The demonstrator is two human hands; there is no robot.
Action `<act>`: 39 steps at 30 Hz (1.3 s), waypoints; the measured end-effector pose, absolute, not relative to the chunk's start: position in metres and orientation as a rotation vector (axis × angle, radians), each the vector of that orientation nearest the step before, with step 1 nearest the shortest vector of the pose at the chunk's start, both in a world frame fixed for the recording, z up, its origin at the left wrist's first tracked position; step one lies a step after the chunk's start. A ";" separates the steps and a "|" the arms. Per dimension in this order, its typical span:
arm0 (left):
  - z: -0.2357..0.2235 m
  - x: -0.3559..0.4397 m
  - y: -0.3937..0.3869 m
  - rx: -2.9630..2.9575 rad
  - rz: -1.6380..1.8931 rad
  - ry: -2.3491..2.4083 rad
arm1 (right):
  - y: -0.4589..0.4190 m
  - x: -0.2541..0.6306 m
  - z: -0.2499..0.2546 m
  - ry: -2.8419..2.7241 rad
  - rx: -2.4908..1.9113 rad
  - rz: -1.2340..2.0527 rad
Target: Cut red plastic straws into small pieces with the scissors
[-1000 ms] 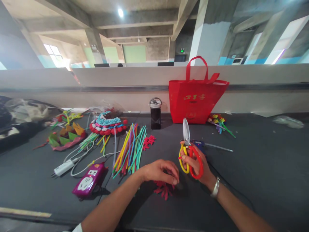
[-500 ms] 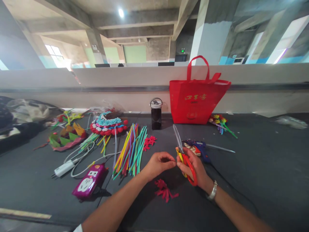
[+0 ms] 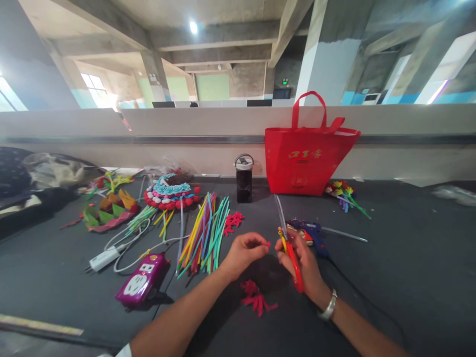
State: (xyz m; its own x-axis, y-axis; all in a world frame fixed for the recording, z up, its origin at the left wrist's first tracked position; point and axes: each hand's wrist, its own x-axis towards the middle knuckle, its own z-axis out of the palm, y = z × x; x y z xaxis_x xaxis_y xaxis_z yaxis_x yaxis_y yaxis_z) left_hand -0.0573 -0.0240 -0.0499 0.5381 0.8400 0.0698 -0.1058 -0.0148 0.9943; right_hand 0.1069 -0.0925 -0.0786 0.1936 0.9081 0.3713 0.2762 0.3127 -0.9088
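Note:
My left hand (image 3: 245,253) is closed in a pinch, with a tiny red piece (image 3: 268,244) showing at the fingertips; its kind is too small to make out. In my right hand (image 3: 303,260) are scissors (image 3: 293,260) with red and yellow handles, their blades pointing up and away from me. Below the hands lies a loose pile of red strips (image 3: 256,297) on the dark table. Just beyond my left hand are red star-like cut pieces (image 3: 233,223). A bundle of colourful pipe cleaners (image 3: 204,233) lies to the left of them.
A blue glue gun (image 3: 316,233) with a clear stick lies beyond my right hand, its cord trailing right. A purple power strip (image 3: 142,281) and white plug (image 3: 106,258) sit left. Behind stand a dark bottle (image 3: 244,186), a red bag (image 3: 308,161) and a blue-and-red flower craft (image 3: 171,191).
My hands have drawn slightly apart, and the red piece now shows at my left fingertips. The scissors have turned a little in my right hand. The whole view has shifted slightly.

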 end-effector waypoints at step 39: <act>-0.043 -0.063 -0.013 1.012 1.119 0.614 | -0.070 0.103 -0.081 -1.956 -1.479 -0.119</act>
